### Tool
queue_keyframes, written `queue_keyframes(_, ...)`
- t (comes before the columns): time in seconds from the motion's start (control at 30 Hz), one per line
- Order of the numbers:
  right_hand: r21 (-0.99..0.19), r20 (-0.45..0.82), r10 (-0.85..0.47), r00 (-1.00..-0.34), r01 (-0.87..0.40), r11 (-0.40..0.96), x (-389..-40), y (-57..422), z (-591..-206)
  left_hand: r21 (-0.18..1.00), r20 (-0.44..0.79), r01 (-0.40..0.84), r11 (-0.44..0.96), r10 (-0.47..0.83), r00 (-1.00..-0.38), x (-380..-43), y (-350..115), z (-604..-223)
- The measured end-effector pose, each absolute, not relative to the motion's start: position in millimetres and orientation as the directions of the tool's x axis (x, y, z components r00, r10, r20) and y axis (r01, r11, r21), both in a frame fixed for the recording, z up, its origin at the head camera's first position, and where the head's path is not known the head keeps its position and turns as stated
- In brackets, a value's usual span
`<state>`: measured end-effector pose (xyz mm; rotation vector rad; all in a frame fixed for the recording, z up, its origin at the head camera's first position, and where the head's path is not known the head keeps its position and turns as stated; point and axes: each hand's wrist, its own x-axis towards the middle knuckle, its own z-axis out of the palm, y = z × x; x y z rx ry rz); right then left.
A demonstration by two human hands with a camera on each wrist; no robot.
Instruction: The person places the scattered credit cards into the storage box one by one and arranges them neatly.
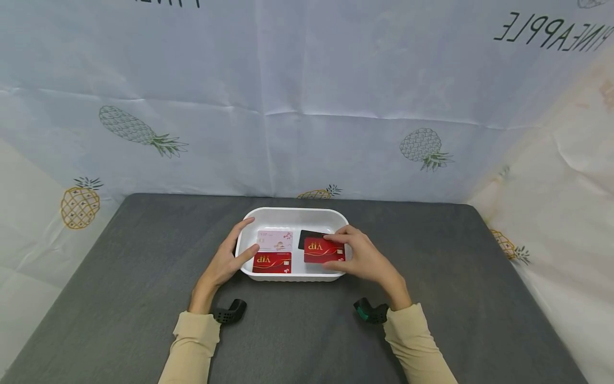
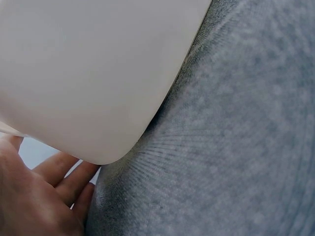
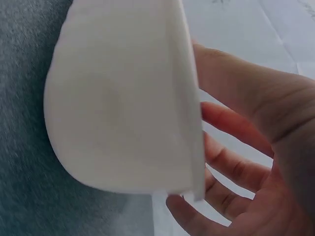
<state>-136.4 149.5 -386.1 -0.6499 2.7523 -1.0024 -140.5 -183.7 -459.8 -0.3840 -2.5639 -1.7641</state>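
Observation:
A shallow white tray (image 1: 297, 216) with rounded corners stands on the grey table, holding several cards. My left hand (image 1: 224, 261) holds its left end, thumb reaching over the rim toward the cards and fingers along the outside; the left wrist view shows these fingers beyond the white wall. Inside at left lie a pale pink card (image 1: 274, 241) and, below it, a red VIP card (image 1: 272, 263). My right hand (image 1: 364, 256) reaches over the right end and pinches another red VIP card (image 1: 318, 250) between thumb and fingers. Under that card, a black card (image 1: 307, 236) is partly hidden.
The grey cloth-covered table (image 1: 297, 341) extends around the tray. A pale curtain (image 1: 288, 149) printed with pineapples hangs behind it. Black wrist devices (image 1: 371, 311) sit at both wrists. In the right wrist view, the tray's wall (image 3: 118, 108) blocks sight of the cards.

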Motion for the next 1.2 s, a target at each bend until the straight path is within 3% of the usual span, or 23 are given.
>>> queue_keyframes(0.5,-0.603,0.016,-0.474,-0.881,-0.387,0.698,-134.1,129.1,-392.8,0.919,0.145,0.199,0.339,0.177,-0.973,-141.2,-181.6,-460.8)
queue_keyframes(1.2,-0.510,-0.162,-0.413,-0.896,-0.282,0.812,-141.7,116.7,-390.2,0.919,0.181,0.229,0.321,0.173,-0.968,-140.6,-179.2,-465.7)
